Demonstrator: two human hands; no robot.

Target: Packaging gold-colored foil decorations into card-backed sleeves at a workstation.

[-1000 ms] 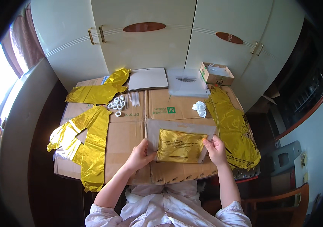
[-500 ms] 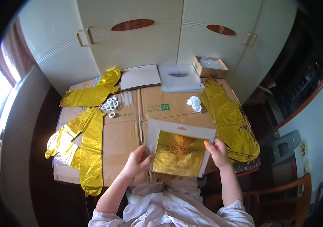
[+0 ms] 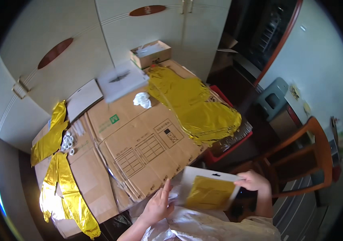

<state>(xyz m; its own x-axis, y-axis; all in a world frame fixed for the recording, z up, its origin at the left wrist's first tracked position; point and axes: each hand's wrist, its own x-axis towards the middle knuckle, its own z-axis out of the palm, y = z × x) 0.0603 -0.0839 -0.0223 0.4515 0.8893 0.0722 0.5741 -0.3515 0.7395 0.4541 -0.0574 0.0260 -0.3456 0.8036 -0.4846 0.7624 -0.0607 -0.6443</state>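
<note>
My right hand [image 3: 255, 180] pinches the upper right corner of a flat packet [image 3: 212, 192] with a white border, a hang hole and folded gold foil inside. The packet hangs tilted over my lap, past the table's near edge. To its left, my left hand [image 3: 158, 205] has its fingers stretched out and holds nothing. Beyond the packet, flat gold foil balloons [image 3: 195, 105] lie piled on the table's right side. Another gold foil balloon [image 3: 65, 193] lies at the near left, and a further gold foil piece [image 3: 49, 140] lies behind it.
Flattened cardboard [image 3: 139, 148] covers the table. On it are small white rings [image 3: 68, 141], crumpled white tissue [image 3: 142, 100], white cards [image 3: 84, 99], clear plastic bags [image 3: 121, 80] and an open cardboard box [image 3: 150, 55]. A wooden chair [image 3: 316, 148] and a red-rimmed tray [image 3: 229, 148] stand to the right.
My view has turned right. The packet has moved right, off the table edge and over my lap. My left hand has let go of it and its fingers have straightened; my right hand still grips it.
</note>
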